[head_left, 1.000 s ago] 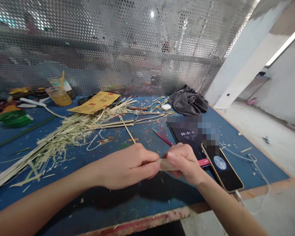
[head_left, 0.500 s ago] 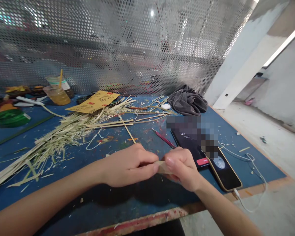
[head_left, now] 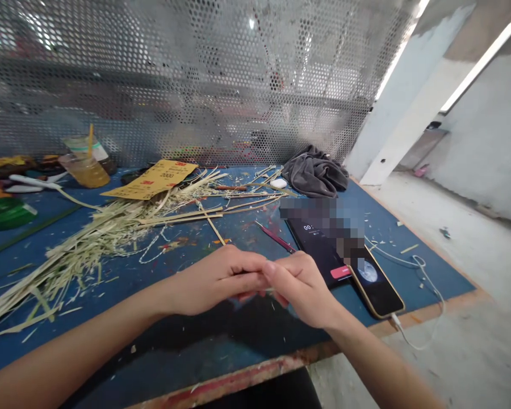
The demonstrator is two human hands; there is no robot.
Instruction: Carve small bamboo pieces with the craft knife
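My left hand (head_left: 221,279) and my right hand (head_left: 300,287) meet over the front of the blue table, fingers curled and touching. The right thumb lies over the left fingertips. Whatever they pinch is almost wholly covered, with only a thin pale edge below the fingers. Beyond the left hand, a narrow pale strip (head_left: 213,224) runs from a bit of white string to behind that hand; I cannot tell whether the hand touches it. A dark red pen-like tool with a fine metal tip (head_left: 276,237) lies just past the right hand.
A heap of shredded plant strips (head_left: 76,244) and yellow sandpaper (head_left: 153,179) lie left. A cup of amber liquid (head_left: 85,170) stands behind. At right lie a dark tablet-like device (head_left: 310,241), a phone (head_left: 381,289) with its white cable (head_left: 436,295), and a grey cloth (head_left: 315,172).
My hands have come together, covering the flat tan piece that showed between them. The right thumb has moved left over the left fingertips. The view has shifted slightly right.
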